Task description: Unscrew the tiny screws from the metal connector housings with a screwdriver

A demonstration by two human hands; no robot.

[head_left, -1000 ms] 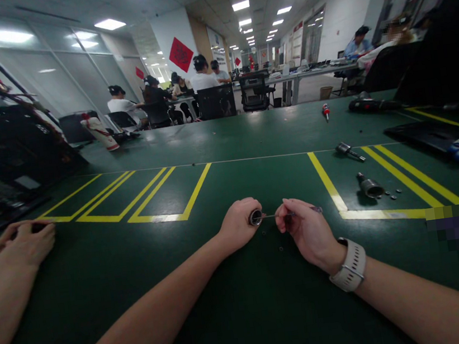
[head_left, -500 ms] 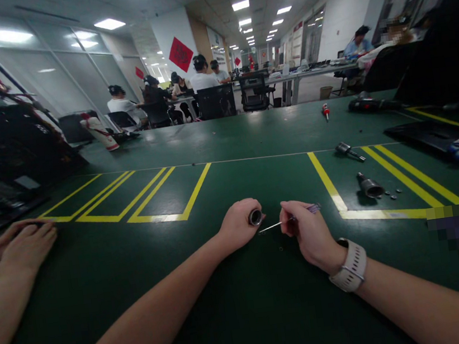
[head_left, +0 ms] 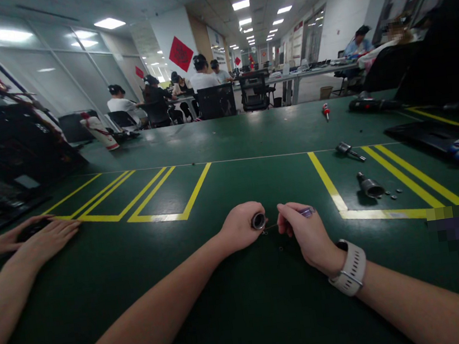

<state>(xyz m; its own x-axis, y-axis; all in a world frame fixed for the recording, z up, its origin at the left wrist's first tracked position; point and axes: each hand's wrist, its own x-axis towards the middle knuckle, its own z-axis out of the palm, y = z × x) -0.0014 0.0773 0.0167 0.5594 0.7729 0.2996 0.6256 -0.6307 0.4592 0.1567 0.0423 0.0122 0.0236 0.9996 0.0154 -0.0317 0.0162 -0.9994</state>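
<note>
Between my two hands, the thin tool (head_left: 276,224) meets the small metal cylinder (head_left: 258,221). My left hand (head_left: 242,227) is clenched around that cylinder; my right hand (head_left: 305,230) pinches the tool, its tip at the cylinder's open end.

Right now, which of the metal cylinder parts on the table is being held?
The small metal cylinder gripped in the left hand; the other two lie untouched near the yellow lines.

Green table (head_left: 225,138) — yellow lines (head_left: 174,199)
</note>
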